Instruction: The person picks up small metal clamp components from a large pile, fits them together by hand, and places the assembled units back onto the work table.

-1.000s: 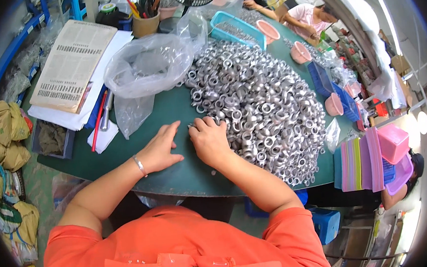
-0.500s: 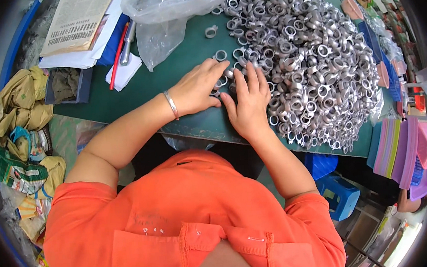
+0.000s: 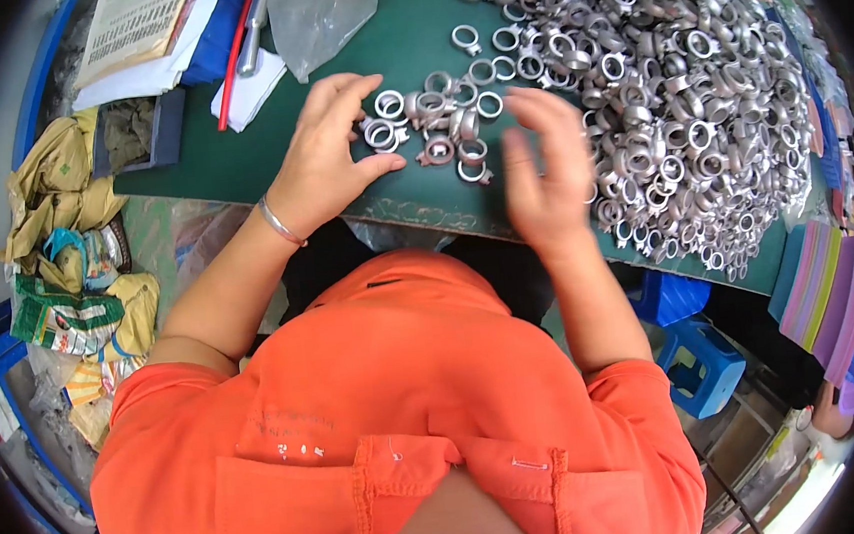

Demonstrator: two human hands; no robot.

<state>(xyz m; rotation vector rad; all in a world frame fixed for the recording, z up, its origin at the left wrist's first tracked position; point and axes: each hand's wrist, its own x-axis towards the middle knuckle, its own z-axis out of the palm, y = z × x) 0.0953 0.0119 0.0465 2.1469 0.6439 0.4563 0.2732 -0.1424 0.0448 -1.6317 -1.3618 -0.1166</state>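
Several small grey metal rings with little lugs (image 3: 438, 150) lie in a loose cluster on the green table top (image 3: 239, 171), between my two hands. My left hand (image 3: 326, 154) curves round the cluster's left side, thumb and fingers apart, its fingertips beside or touching the outermost rings. On the other side, my right hand (image 3: 552, 172) is slightly blurred, its thumb apart from the fingers, and it holds nothing that I can see. To the right of it rises a big heap of the same kind of rings (image 3: 674, 97), whose edge my right hand partly hides.
A clear plastic bag (image 3: 322, 19), a red pencil (image 3: 235, 61), a metal pen-like tool (image 3: 253, 35) and papers (image 3: 132, 29) lie at the back left. A dark box (image 3: 167, 127) sits at the table's left edge. A blue stool (image 3: 701, 366) stands below right.
My hands have parted, the left moving left and the right moving right. A cluster of rings now lies spread between them, away from the heap. The view has shifted a little.
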